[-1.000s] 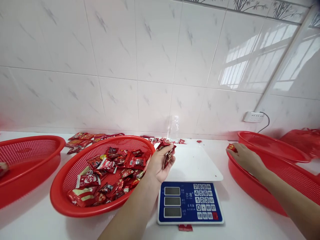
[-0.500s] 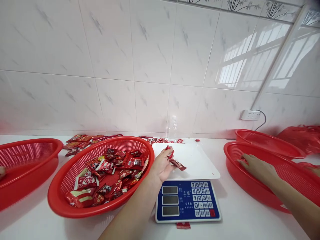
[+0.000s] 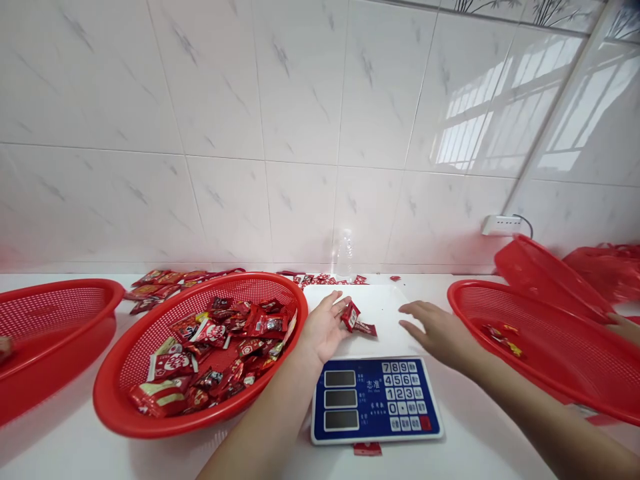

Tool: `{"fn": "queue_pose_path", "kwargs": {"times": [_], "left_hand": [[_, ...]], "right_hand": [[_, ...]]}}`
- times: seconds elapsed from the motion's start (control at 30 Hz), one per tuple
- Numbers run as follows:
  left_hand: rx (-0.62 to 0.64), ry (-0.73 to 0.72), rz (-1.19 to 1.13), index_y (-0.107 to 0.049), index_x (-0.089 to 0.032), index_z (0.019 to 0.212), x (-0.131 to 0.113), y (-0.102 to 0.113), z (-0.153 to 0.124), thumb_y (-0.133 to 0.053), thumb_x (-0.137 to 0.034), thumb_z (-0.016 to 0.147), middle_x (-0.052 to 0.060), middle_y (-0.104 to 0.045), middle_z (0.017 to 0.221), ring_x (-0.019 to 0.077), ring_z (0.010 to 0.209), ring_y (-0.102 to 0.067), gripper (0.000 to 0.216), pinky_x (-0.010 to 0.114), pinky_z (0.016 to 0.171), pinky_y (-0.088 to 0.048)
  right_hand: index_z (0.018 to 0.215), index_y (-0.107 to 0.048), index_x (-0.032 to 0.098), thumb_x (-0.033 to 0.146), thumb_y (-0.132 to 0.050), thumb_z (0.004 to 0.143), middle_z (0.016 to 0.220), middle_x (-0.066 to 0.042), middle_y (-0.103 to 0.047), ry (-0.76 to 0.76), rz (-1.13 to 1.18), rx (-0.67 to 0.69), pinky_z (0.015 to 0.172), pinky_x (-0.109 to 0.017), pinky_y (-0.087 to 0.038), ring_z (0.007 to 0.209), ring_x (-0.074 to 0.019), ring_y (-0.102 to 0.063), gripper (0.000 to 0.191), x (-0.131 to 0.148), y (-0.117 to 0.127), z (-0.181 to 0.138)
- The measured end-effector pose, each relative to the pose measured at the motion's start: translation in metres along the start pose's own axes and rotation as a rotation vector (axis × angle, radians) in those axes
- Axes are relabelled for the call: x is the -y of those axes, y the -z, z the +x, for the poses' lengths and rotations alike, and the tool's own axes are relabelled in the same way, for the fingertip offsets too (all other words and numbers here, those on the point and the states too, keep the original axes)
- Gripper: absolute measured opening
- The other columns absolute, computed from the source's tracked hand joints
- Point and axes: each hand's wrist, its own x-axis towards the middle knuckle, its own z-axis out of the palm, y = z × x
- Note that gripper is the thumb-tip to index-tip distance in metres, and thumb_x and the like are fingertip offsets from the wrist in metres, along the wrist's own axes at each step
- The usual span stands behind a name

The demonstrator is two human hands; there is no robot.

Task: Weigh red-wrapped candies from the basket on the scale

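Observation:
My left hand is over the white pan of the scale, palm turned inward and fingers apart. Right at its fingertips are a red snack packet and a darker red sachet; whether they rest on the pan is unclear. My right hand reaches in over the pan's right side, fingers spread and holding nothing. Below both hands is the scale's blue keypad panel. A red basket full of assorted red packets stands left of my left forearm.
Another red basket on the right contains a few packets. Beyond it, another person's hand is at a tilted basket. A further basket is far left, with a hand at the edge. Packets lie along the wall.
My right hand has left the right basket and moved left to the pan. My left hand's fingers have loosened and the packets sit farther right. The far right basket has been tipped up.

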Motion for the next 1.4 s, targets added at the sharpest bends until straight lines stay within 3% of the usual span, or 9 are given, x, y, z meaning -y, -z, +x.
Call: {"fn": "queue_pose_path", "kwargs": {"times": [0.13, 0.3, 0.67, 1.0, 1.17, 1.3, 1.4], "left_hand": [[-0.031, -0.038, 0.055, -0.049, -0.019, 0.111, 0.0, -0.002, -0.001, -0.048, -0.029, 0.088, 0.01, -0.054, 0.122, 0.0182, 0.095, -0.056, 0.025, 0.028, 0.066, -0.047], [-0.048, -0.104, 0.067, -0.053, -0.019, 0.109, 0.0, -0.003, -0.002, -0.051, -0.024, 0.086, 0.01, -0.054, 0.122, 0.018, 0.106, -0.051, 0.023, 0.026, 0.071, -0.045], [-0.019, -0.168, 0.099, -0.057, -0.021, 0.096, 0.001, 0.002, -0.001, -0.061, -0.02, 0.077, 0.006, -0.057, 0.109, 0.0187, 0.107, -0.049, 0.019, 0.024, 0.069, -0.044], [-0.001, -0.165, 0.088, -0.056, -0.022, 0.093, 0.003, 0.001, -0.001, -0.061, -0.019, 0.078, 0.003, -0.058, 0.094, 0.0151, 0.089, -0.054, 0.016, 0.023, 0.068, -0.043], [0.005, -0.164, 0.083, -0.056, -0.022, 0.092, 0.002, -0.001, -0.002, -0.06, -0.017, 0.078, 0.002, -0.057, 0.092, 0.0141, 0.086, -0.054, 0.015, 0.023, 0.067, -0.043], [-0.003, -0.17, 0.067, -0.056, -0.02, 0.092, 0.004, 0.0, 0.0, -0.06, -0.015, 0.077, 0.002, -0.057, 0.09, 0.0134, 0.084, -0.054, 0.016, 0.023, 0.068, -0.042], [-0.003, -0.177, 0.072, -0.057, -0.02, 0.093, 0.006, 0.001, 0.003, -0.061, -0.015, 0.076, 0.0, -0.055, 0.084, 0.0125, 0.081, -0.053, 0.017, 0.022, 0.068, -0.041]], "right_hand": [[0.113, -0.056, 0.024, 0.037, -0.04, 0.091, 0.112, -0.006, -0.063, 0.147, 0.096, 0.091, 0.081, -0.035, -0.046, 0.101, -0.0217, -0.057, 0.03, 0.041, -0.009, 0.004], [0.113, -0.056, 0.024, 0.034, -0.047, 0.088, 0.111, -0.005, -0.063, 0.122, 0.132, 0.165, 0.081, -0.03, -0.043, 0.103, -0.0208, -0.054, 0.029, 0.058, -0.025, 0.018], [0.101, -0.059, 0.024, 0.034, -0.045, 0.087, 0.094, -0.005, -0.064, -0.047, 0.05, 0.147, 0.063, -0.028, -0.037, 0.089, -0.0214, -0.056, 0.022, 0.051, -0.042, 0.034], [0.11, -0.055, 0.025, 0.028, -0.047, 0.085, 0.109, -0.006, -0.058, -0.081, 0.047, 0.088, 0.07, -0.027, -0.04, 0.098, -0.0203, -0.054, 0.027, 0.044, -0.045, 0.031], [0.106, -0.058, 0.022, 0.029, -0.046, 0.086, 0.103, -0.008, -0.06, -0.086, 0.021, 0.078, 0.071, -0.03, -0.041, 0.095, -0.0224, -0.056, 0.025, 0.041, -0.046, 0.03], [0.108, -0.06, 0.02, 0.028, -0.046, 0.087, 0.115, -0.011, -0.058, -0.032, 0.001, 0.055, 0.083, -0.035, -0.039, 0.108, -0.0257, -0.05, 0.026, 0.046, -0.043, 0.034], [0.11, -0.06, 0.022, 0.033, -0.048, 0.088, 0.12, -0.007, -0.058, 0.061, 0.014, 0.058, 0.089, -0.034, -0.037, 0.112, -0.0234, -0.048, 0.027, 0.059, -0.041, 0.04]]}}
